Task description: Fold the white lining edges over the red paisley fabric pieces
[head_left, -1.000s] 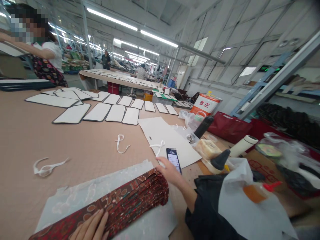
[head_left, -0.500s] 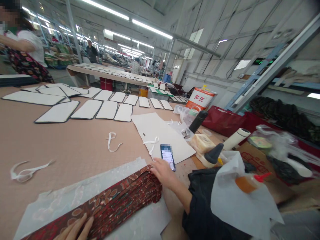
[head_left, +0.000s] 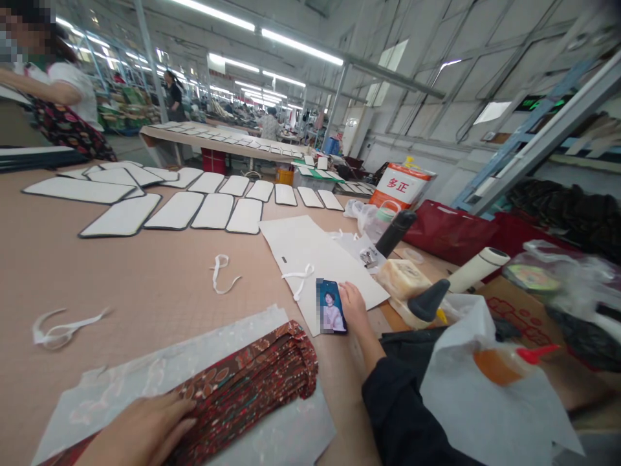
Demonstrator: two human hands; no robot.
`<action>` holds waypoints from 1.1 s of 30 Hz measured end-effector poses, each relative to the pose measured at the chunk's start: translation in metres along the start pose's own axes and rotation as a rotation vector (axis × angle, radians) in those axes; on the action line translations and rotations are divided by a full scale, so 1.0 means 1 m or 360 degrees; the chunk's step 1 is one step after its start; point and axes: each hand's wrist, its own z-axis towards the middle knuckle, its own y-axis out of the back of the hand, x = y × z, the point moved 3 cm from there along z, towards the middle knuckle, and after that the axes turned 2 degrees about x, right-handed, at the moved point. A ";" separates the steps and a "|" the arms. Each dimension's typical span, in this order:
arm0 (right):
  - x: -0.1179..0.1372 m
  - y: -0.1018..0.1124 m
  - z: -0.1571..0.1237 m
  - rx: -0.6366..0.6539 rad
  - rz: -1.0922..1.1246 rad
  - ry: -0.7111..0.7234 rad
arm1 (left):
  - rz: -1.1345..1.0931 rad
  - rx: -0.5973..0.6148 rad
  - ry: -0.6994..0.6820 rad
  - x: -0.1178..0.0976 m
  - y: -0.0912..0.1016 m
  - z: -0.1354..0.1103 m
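A pleated strip of red-brown patterned fabric (head_left: 252,362) lies gathered in a long bundle on pale translucent sheeting (head_left: 310,424). Flat across its near part rests my left hand (head_left: 145,421), open, its fingers lying on the folds. My right hand (head_left: 355,307) has its fingers at the right edge of a smartphone (head_left: 332,309) and grips it there; the thumb is hidden. On the lit screen is a picture of a person. Underneath the phone's upper part is a large white board (head_left: 315,243), with a tied white ribbon (head_left: 301,275) on it.
White dark-edged panels (head_left: 174,210) lie in rows across the tan table (head_left: 169,285). Two more white ribbons, (head_left: 226,272) one of them, lie nearer. To the right are a black bottle (head_left: 395,233), a white flask (head_left: 478,268) and a glue bottle (head_left: 504,366). A co-worker (head_left: 63,97) stands at far left.
My right hand has left the fabric's far end and moved to the phone's right edge. The phone is turned slightly and its screen differs. My left hand has slid further onto the fabric.
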 end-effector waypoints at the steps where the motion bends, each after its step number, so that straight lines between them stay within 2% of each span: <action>1: -0.002 0.000 0.000 -0.0039 0.0082 0.0026 | -0.0119 0.0161 0.0004 0.000 0.009 0.015; 3: -0.007 -0.001 -0.004 -0.0073 0.0164 0.0060 | -0.0266 0.0368 0.0064 0.003 0.021 0.048; 4: -0.010 -0.002 -0.007 -0.0075 0.0166 0.0055 | -0.0278 0.0394 0.0077 0.006 0.024 0.066; 6: -0.014 -0.006 -0.013 -0.0061 0.0121 0.0033 | -0.0189 0.0287 0.0079 0.015 0.025 0.100; 8: -0.015 -0.011 -0.018 -0.0050 0.0046 0.0034 | -0.0011 0.0146 0.0076 0.027 0.017 0.130; 12: -0.008 -0.019 -0.025 -0.0031 -0.0095 0.0138 | 0.0372 -0.0068 0.0108 0.044 -0.006 0.167; 16: 0.001 -0.024 -0.029 0.0040 -0.0173 0.0214 | 0.0481 -0.0043 0.0197 0.054 -0.025 0.174; 19: 0.008 -0.023 -0.030 0.0079 -0.0195 0.0243 | 0.0466 -0.0048 0.0175 0.059 -0.033 0.171; 24: 0.016 -0.019 -0.030 0.0109 -0.0212 0.0266 | 0.0482 -0.0147 0.0178 0.068 -0.040 0.168; 29: 0.009 -0.016 -0.031 0.0023 -0.0189 0.0182 | 0.0412 -0.0263 0.0180 0.075 -0.045 0.167; 33: 0.006 -0.017 -0.032 0.0072 -0.0216 0.0141 | 0.0363 -0.0294 0.0186 0.076 -0.044 0.165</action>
